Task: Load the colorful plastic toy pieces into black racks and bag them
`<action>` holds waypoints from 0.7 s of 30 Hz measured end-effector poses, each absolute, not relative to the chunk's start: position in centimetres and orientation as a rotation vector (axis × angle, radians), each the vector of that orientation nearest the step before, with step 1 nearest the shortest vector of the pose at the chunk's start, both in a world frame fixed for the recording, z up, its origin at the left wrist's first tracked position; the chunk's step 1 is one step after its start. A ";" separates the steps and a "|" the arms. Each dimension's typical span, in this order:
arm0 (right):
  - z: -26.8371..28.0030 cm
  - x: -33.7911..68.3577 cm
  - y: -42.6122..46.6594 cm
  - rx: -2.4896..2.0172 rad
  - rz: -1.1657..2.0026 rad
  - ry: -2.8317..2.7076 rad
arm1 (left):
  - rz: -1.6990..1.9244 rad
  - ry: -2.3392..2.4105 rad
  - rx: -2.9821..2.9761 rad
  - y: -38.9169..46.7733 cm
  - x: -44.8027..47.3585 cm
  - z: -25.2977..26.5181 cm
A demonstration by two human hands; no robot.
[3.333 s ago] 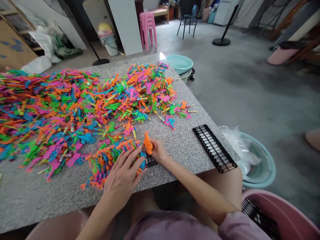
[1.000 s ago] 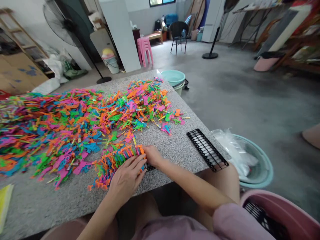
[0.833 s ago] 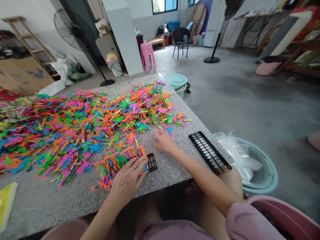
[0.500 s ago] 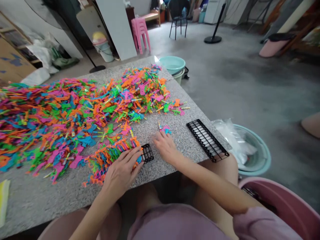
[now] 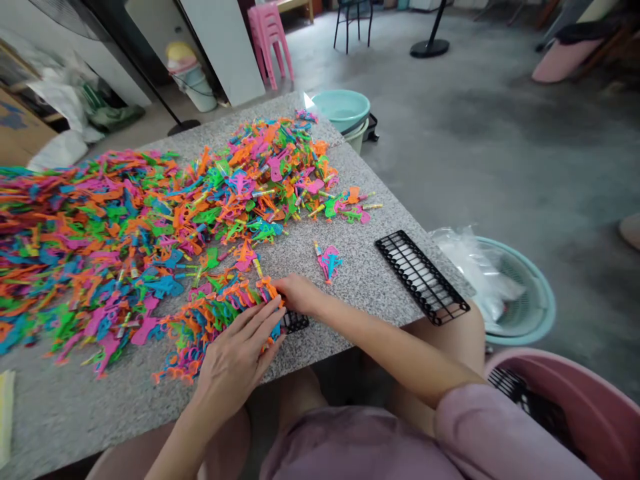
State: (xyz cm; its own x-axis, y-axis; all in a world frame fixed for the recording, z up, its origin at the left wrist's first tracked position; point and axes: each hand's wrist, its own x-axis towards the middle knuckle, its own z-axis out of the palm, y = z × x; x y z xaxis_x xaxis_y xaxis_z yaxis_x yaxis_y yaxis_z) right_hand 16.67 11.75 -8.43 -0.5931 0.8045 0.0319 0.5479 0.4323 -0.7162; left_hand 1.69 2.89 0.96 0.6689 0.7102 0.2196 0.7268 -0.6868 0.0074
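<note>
A tight row of small bright plastic toys (image 5: pixel 220 310) stands along a black wire rack, whose bare end (image 5: pixel 296 321) shows at the right. My left hand (image 5: pixel 240 343) lies over the right end of this row, fingers stretched out and thumb apart, touching the toys. My right hand (image 5: pixel 299 295) reaches to the same end from the far side; its fingertips are hidden behind the row and my left hand. A loose pink and blue toy with a yellow tube (image 5: pixel 329 263) lies on the granite table beyond my right hand.
A big heap of mixed plastic toys (image 5: pixel 125 213) covers the table's left and back. An unfilled black wire rack (image 5: pixel 423 277) lies by the right edge. Beside the table are a teal basin with clear bags (image 5: pixel 543 293) and a pink tub (image 5: pixel 590 393).
My right hand has moved left from the loose pink and blue toy to the end of the row. My left hand stays on the row. The view has tilted down slightly.
</note>
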 end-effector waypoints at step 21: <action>-8.3 25.6 9.9 -1.363 0.905 -1.997 | -0.368 -1.415 -2.762 3.3 1.9 0.0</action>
State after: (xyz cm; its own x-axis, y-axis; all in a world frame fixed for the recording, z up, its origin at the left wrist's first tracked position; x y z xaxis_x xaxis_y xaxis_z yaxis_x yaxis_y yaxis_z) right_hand 25.63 9.87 -8.27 -0.3321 0.9407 0.0689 0.5681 0.2578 -0.7815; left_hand 1.93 3.30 -0.04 0.5624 0.7982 0.2158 0.8022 -0.5900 0.0918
